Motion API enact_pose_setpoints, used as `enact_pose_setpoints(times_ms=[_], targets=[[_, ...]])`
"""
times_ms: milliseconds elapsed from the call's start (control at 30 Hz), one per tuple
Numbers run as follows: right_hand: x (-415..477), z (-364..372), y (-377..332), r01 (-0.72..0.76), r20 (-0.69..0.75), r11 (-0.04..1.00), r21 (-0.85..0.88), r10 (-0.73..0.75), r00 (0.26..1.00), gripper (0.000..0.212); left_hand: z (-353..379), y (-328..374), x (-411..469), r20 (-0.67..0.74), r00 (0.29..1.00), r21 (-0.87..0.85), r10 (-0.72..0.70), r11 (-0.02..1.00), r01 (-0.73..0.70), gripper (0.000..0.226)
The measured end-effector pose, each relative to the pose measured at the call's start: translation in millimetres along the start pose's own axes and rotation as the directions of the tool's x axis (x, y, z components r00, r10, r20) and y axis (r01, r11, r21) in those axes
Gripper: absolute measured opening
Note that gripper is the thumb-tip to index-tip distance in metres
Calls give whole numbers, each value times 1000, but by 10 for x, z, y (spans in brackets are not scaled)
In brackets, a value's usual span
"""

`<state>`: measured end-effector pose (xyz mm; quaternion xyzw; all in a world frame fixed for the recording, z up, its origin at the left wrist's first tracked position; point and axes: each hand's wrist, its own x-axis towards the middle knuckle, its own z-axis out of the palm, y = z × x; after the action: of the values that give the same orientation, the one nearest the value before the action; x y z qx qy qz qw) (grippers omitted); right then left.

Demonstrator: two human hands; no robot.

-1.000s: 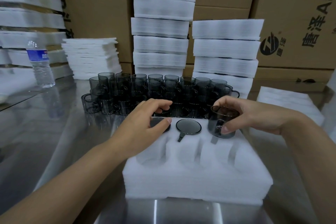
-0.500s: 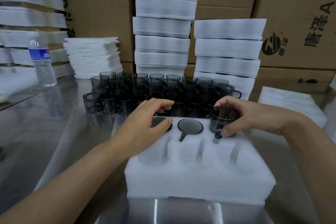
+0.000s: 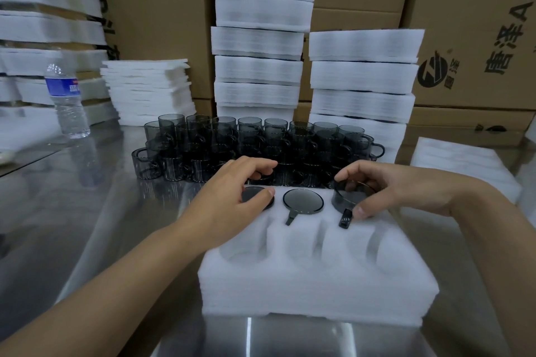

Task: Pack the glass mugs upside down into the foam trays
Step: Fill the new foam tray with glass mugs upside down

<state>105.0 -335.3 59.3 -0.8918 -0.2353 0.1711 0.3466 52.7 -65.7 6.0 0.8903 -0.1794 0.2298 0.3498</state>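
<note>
1. Sitting at the worktop's (image 3: 87,211) near edge: the foam tray (image 3: 319,284).
2. Along its far edge, the left hand (image 3: 232,206) curls over the left mug (image 3: 255,193), thumb on its base. The right hand (image 3: 391,185) pinches the half-sunk right mug (image 3: 346,200) at the far right corner.
3. Behind, the loose mugs (image 3: 246,148) crowd mid-worktop.

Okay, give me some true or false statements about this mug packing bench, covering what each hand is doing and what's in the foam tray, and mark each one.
1. The middle mug sits upside down in the foam tray, handle toward the person. True.
2. The tray's near pockets hold mugs. False: all three show only foam.
3. The right hand grips the right mug, which stands higher than the middle mug. True.
4. The water bottle stands right of the loose mugs. False: it stands to their left.
5. The left hand lies flat on the table. False: it holds the left mug in the tray.
</note>
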Motion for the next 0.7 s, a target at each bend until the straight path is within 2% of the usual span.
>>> enact_pose_setpoints(times_ms=[133, 233, 333, 367, 467, 533, 700], targets=[[40, 57, -97, 141, -221, 987, 76, -122, 968, 49, -5, -1, -2, 7, 1000, 8, -3, 1000, 3, 36], [137, 263, -238, 192, -336, 981, 37, -168, 927, 52, -7, -2, -6, 14, 1000, 16, -2, 1000, 1, 35], [241, 430, -263, 146, -290, 984, -107, -171, 942, 68, -7, 4, -7, 17, 1000, 25, 3, 1000, -3, 33], [259, 458, -252, 116, -273, 981, -158, -156, 949, 67, -8, 4, -5, 17, 1000, 26, 4, 1000, -5, 33], [284, 509, -209, 29, -256, 951, -308, -112, 960, 52, -10, 3, 0, 16, 1000, 24, 7, 1000, -7, 31], [292, 543, -204, 2, -216, 925, -380, -91, 972, 50, -7, 2, -1, 15, 1000, 14, 7, 1000, -7, 29], [283, 562, -218, -48, -164, 902, -429, -26, 986, 44, -4, 1, 0, 20, 1000, 1, -12, 1000, 12, 26]])
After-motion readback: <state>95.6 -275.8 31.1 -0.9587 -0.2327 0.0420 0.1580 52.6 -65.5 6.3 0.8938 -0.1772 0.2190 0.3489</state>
